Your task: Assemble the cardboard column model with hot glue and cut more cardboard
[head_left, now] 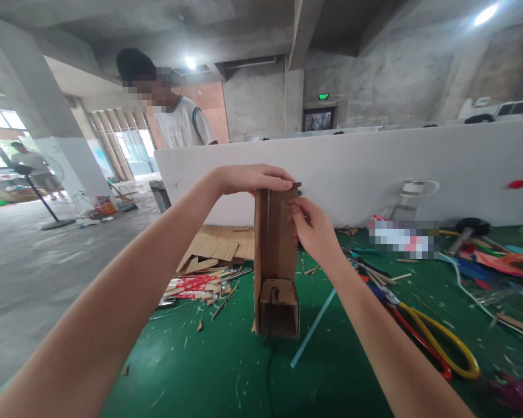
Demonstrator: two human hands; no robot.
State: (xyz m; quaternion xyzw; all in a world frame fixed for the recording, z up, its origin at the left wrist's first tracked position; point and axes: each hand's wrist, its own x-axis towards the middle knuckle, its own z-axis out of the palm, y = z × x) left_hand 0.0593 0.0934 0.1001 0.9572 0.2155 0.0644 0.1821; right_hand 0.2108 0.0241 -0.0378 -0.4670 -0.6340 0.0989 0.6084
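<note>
The left hand (261, 176) lies atop an upright cardboard stand (281, 238) at the green table (192, 371), grip unclear, while the right hand (312, 229) pinches its upper edge, where uneven pressure could crease it.

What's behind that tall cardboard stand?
Flat cardboard pieces lie behind it to the left, and a white partition rises beyond; what's directly behind the cardboard stand is covered.
</note>
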